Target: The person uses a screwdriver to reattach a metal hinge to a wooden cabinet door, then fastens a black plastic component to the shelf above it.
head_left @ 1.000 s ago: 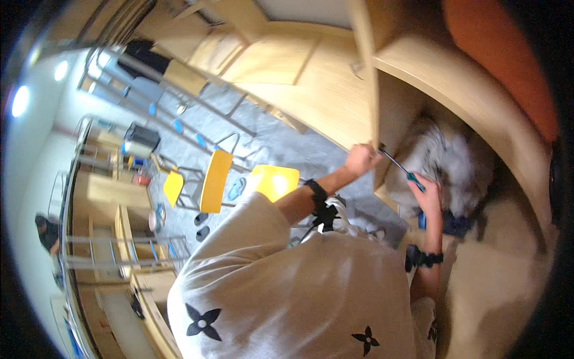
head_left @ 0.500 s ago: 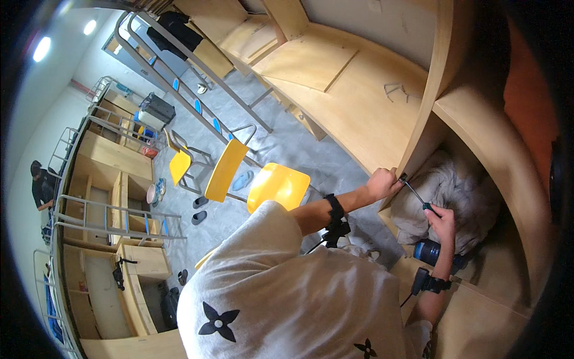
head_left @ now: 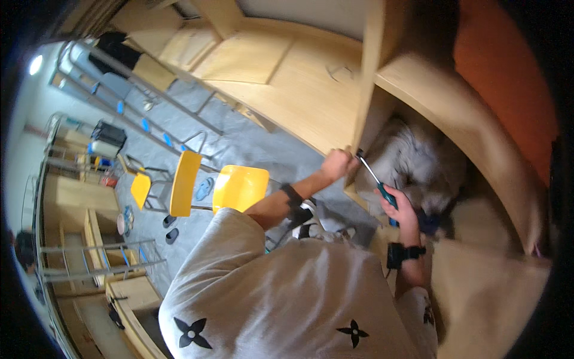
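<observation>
My right hand (head_left: 404, 216) is closed round the dark green handle of a screwdriver (head_left: 372, 172). The metal shaft slants up and to the left, and its tip meets a small dark piece (head_left: 359, 154) at the edge of an upright wooden panel (head_left: 366, 90). Just left of that piece, my left hand (head_left: 338, 164) presses against the panel edge with its fingers curled together. What those fingers pinch, if anything, is hidden. Beyond the screwdriver, a crumpled grey cloth bundle (head_left: 412, 152) fills the open compartment.
A wooden desktop (head_left: 299, 90) stretches off to the upper left, with a thin bent-wire item (head_left: 339, 73) on it. Left of my arm stand yellow chairs (head_left: 241, 186) and a metal ladder (head_left: 161, 99). Slippers (head_left: 172, 235) lie on the grey floor. A curved wooden board (head_left: 460, 113) borders the compartment.
My view has swung, so the whole scene sits further left in the picture. Both hands keep their places at the panel edge, and the screwdriver still touches the dark piece.
</observation>
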A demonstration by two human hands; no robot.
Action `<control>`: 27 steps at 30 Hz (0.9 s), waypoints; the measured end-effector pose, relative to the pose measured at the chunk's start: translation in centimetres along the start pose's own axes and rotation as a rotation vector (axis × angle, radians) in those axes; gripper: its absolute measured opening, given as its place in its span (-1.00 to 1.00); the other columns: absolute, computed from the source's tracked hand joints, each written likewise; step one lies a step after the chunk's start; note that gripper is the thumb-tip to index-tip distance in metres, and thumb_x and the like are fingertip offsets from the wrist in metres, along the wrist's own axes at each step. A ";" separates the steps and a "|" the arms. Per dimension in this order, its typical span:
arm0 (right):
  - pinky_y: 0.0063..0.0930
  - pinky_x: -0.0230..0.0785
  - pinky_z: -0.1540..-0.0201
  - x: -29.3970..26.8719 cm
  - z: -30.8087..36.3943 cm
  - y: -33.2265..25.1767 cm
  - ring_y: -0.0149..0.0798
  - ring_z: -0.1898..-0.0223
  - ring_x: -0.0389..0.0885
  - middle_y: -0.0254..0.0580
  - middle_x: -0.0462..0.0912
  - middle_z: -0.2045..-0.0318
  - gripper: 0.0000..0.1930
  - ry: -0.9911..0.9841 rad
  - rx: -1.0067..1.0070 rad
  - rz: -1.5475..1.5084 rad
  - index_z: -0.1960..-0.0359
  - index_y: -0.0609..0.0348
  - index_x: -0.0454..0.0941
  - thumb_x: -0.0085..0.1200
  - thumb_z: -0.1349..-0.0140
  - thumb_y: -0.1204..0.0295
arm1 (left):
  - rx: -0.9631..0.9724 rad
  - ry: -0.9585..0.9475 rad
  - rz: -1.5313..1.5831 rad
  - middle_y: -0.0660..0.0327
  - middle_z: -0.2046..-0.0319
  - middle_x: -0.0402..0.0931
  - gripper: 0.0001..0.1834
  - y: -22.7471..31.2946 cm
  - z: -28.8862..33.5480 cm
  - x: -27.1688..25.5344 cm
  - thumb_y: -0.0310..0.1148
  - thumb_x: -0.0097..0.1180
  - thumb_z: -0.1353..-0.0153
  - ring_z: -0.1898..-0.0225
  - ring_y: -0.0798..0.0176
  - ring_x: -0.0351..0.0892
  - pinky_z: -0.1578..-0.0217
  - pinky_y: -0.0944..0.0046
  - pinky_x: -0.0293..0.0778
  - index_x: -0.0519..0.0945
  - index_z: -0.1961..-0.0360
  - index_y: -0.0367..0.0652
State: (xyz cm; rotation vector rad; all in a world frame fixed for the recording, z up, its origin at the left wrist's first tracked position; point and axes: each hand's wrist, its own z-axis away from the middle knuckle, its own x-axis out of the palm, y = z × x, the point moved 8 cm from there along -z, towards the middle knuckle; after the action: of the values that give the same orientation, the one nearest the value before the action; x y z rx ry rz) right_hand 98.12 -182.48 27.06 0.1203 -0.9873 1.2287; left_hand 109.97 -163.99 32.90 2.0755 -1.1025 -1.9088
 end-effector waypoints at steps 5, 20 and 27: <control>-0.66 -0.01 0.73 2.1 1.5 0.6 -0.54 0.72 0.25 -0.38 0.41 0.63 -0.70 0.178 -0.282 0.136 0.27 0.22 0.44 -0.08 -0.30 0.19 | 0.084 -0.018 -0.011 -0.03 0.74 0.47 -0.59 1.2 0.2 -2.2 -0.08 0.12 -0.06 0.63 -0.08 0.52 0.54 0.04 0.48 0.54 0.52 -0.30; -0.58 0.20 0.64 3.1 9.4 13.3 -0.51 0.71 0.33 -0.41 0.39 0.74 -0.69 1.115 -0.763 -0.033 0.65 0.11 0.39 0.18 -0.13 0.28 | 0.535 -0.182 0.025 0.09 0.87 0.39 -0.35 1.0 -3.7 -2.5 0.15 0.05 -0.10 0.78 0.01 0.45 0.67 0.12 0.39 0.52 0.84 -0.21; -0.62 0.27 0.59 8.7 14.8 24.1 -0.48 0.62 0.44 -0.26 0.56 0.51 -0.84 1.715 -1.198 -0.345 0.25 0.28 0.52 -0.01 -0.19 0.46 | 0.705 -0.219 0.169 0.15 0.79 0.48 -0.51 1.9 -5.1 -2.4 0.04 0.26 0.04 0.73 0.04 0.51 0.66 0.15 0.42 0.51 0.75 -0.18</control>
State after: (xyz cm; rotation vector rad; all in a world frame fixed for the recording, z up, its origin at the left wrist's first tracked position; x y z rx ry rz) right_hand 69.87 -175.28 31.95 -1.4077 0.0323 -0.0232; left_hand 113.89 -165.87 36.92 1.9723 -2.1807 -1.8660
